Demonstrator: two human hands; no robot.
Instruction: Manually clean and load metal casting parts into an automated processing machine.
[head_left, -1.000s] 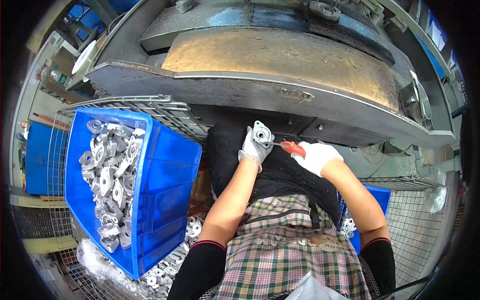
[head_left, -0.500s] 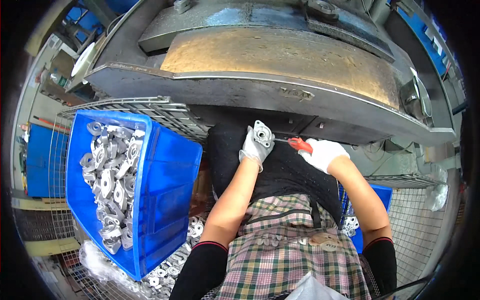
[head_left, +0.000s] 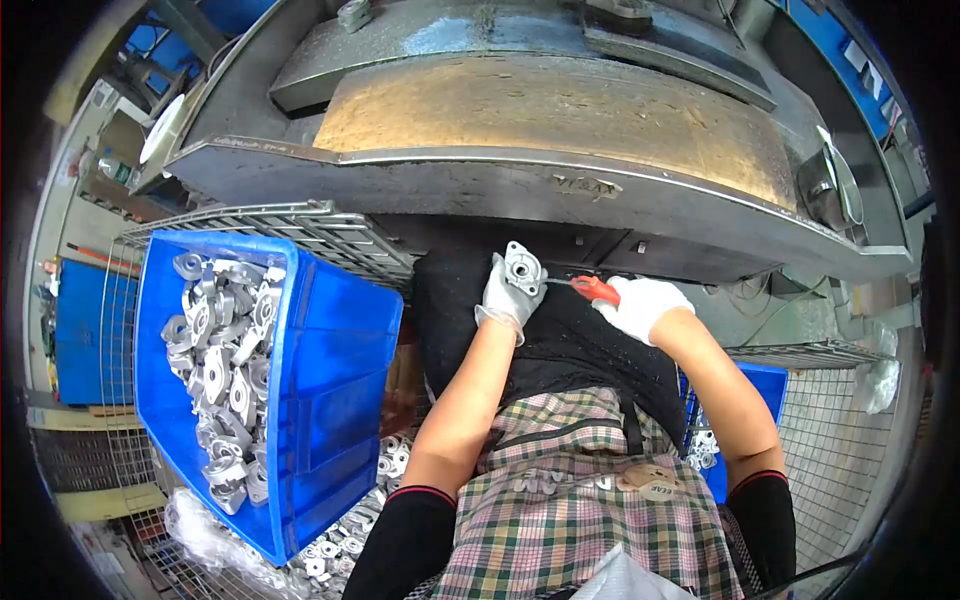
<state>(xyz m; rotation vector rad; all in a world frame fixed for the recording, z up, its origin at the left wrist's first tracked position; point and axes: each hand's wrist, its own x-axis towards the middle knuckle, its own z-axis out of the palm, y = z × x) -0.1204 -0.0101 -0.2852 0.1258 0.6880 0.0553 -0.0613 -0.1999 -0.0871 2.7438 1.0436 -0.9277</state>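
1. Casting point(head_left: 522, 268): grey metal with a round central bore and a lobed flange, held just off the picture's centre toward 1 o'clock, above the dark-covered lap. All clock directions below are taken from it.
2. Handling, judged: rigid, modest in weight for one hand, unlikely to break; its smooth metal may slip against a glove. Sound hold is on the outer flange edges, leaving the bore and face clear.
3. Left hand point(head_left: 505, 300), gloved, at 7 o'clock: closed on the casting, gripping its near and left edges; fingers behind are hidden.
4. Red-handled tool point(head_left: 597, 290), between 3 and 4 o'clock: thin shaft points at the flange edge. Whether the tip touches cannot be told.
5. Right hand point(head_left: 645, 307), white-gloved, beyond at 4 o'clock: clamped around the red handle.
6. Blue bin point(head_left: 335, 400) at 8 o'clock: tilted, holding many similar castings point(head_left: 225, 370).
7. Metal bench point(head_left: 480, 180) at 12 o'clock; checked apron point(head_left: 590, 480) near 5 o'clock.
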